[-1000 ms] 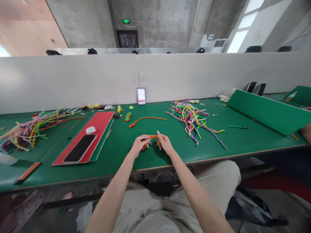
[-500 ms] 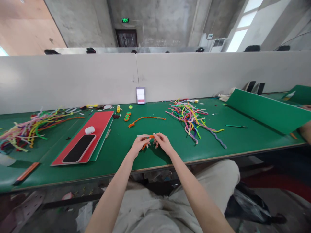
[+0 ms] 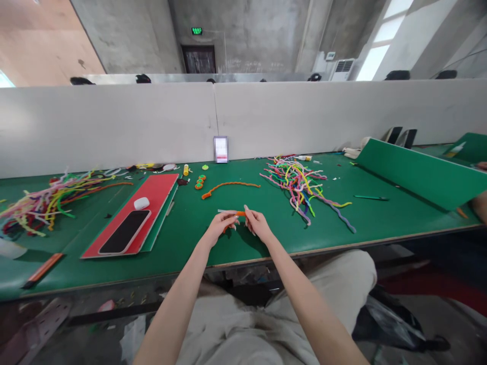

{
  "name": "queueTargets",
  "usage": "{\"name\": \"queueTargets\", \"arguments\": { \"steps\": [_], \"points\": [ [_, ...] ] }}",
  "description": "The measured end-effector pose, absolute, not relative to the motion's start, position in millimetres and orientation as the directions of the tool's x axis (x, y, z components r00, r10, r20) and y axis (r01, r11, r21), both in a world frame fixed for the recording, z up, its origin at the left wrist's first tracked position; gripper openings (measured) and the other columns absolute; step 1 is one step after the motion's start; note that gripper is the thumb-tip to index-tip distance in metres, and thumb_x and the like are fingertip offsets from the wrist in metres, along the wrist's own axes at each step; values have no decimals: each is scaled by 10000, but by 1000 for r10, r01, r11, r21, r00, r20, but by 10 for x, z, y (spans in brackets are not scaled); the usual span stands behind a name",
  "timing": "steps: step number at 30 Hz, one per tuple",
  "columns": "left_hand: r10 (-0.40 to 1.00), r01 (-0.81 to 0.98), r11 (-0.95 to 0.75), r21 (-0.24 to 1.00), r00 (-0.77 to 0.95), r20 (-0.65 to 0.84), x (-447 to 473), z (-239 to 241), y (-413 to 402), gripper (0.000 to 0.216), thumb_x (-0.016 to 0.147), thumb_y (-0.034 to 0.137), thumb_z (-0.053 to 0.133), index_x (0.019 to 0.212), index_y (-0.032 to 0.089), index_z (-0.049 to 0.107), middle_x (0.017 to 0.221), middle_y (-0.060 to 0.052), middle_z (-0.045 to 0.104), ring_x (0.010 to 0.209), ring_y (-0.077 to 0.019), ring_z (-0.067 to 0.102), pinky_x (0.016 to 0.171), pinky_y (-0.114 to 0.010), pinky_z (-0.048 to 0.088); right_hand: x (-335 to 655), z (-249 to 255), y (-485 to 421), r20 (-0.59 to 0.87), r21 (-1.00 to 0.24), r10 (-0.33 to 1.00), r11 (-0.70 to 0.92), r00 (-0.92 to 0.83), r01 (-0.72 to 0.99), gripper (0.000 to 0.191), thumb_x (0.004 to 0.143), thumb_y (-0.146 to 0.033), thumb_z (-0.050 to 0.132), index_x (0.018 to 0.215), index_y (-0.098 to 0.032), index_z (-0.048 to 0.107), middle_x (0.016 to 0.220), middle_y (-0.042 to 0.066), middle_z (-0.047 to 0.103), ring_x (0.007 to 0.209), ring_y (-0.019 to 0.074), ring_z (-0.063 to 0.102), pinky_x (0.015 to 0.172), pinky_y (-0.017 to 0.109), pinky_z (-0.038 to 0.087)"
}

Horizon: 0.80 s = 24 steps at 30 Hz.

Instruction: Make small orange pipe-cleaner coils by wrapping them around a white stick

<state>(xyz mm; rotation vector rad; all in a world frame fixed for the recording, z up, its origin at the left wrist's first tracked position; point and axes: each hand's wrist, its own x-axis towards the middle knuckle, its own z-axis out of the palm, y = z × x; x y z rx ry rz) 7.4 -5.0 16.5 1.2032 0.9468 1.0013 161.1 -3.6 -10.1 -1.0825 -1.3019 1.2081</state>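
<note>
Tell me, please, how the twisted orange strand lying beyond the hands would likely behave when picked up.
Probably light: the twisted orange strand is thin along most of its length. It likely bends yet keeps some shape, judging by its curve on the green table. Its bulkier end may sag if lifted by the other.

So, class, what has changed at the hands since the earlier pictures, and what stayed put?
The right hand moved its fingertips toward the left hand, then back right by the orange strip. The pale stick tipped, its left end slightly higher in view. Nothing was visibly grasped or released. The orange twist and red board stayed put.
</note>
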Motion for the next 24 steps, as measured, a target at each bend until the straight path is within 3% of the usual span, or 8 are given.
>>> {"name": "queueTargets", "arguments": {
  "steps": [11, 24],
  "points": [
    [935, -116, 63, 991, 355, -18, 59, 164, -61, 396, 616, 300, 703, 936, 89, 602, 611, -21, 636, 555, -104, 563, 563, -219, 434, 1601, -82, -42, 58, -998, 996, 55, -64, -42, 520, 741, -636, 411, 467, -195, 388, 305, -78, 307, 259, 45, 244, 307, 205, 211],
    [930, -104, 35, 994, 368, 6, 91, 191, -92, 285, 602, 298, 713, 724, 127, 520, 630, -25, 656, 387, -68, 502, 386, -188, 387, 1619, -111, -37, 56, -998, 994, 53, -94, -37, 520, 741, -602, 447, 426, -202, 343, 291, -81, 276, 263, 51, 260, 317, 209, 214]
  ]
}}
